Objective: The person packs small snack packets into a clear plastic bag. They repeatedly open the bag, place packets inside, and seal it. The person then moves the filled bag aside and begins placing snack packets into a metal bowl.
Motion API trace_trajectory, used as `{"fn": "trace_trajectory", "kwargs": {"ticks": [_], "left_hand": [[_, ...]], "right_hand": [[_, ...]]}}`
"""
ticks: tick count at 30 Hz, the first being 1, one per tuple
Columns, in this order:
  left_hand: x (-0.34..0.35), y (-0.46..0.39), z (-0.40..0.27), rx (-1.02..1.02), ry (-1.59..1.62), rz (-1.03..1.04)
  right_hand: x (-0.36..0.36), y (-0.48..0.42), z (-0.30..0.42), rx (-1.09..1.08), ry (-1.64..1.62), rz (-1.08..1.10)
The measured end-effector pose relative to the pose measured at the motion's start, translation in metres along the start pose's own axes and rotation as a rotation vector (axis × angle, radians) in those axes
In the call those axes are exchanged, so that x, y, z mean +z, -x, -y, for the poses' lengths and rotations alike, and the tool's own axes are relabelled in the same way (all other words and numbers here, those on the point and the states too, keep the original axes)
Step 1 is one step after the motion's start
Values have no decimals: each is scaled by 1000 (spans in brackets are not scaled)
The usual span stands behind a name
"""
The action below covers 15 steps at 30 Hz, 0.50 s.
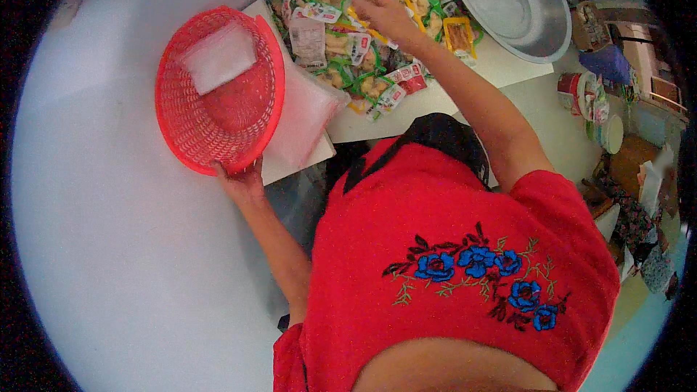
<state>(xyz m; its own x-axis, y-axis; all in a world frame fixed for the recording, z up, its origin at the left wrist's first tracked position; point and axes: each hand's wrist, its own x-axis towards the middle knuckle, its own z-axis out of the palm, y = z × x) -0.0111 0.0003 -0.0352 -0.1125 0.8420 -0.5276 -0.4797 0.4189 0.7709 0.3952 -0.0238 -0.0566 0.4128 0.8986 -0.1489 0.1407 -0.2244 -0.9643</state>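
Note:
My left hand grips the near rim of a red plastic mesh basket, which is tilted so its inside faces me. A stack of clear plastic bags lies inside the basket. My right hand reaches into a heap of small sealed food packets with green, yellow and red edges. Yellow-edged packaging shows around its bent fingers; whether they hold a packet is hidden. A yellow packet with brown food lies to the right of that forearm.
Another stack of clear plastic bags lies on the white tabletop beside the basket. A wide metal basin stands at the back right. White wall borders the left side. Tubs and other household items are at the far right.

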Motion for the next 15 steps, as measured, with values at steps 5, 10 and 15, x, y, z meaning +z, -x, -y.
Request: {"fn": "trace_trajectory", "kwargs": {"ticks": [5,10,15], "left_hand": [[2,18,3,-22,94,-171],[-47,-1,21,-259,103,-221],[-88,-14,53,-179,-187,-27]], "right_hand": [[-75,51,-17,73,-105,-248],[-136,127,-53,329,-43,-546],[-138,187,-24,265,6,-610]]}}
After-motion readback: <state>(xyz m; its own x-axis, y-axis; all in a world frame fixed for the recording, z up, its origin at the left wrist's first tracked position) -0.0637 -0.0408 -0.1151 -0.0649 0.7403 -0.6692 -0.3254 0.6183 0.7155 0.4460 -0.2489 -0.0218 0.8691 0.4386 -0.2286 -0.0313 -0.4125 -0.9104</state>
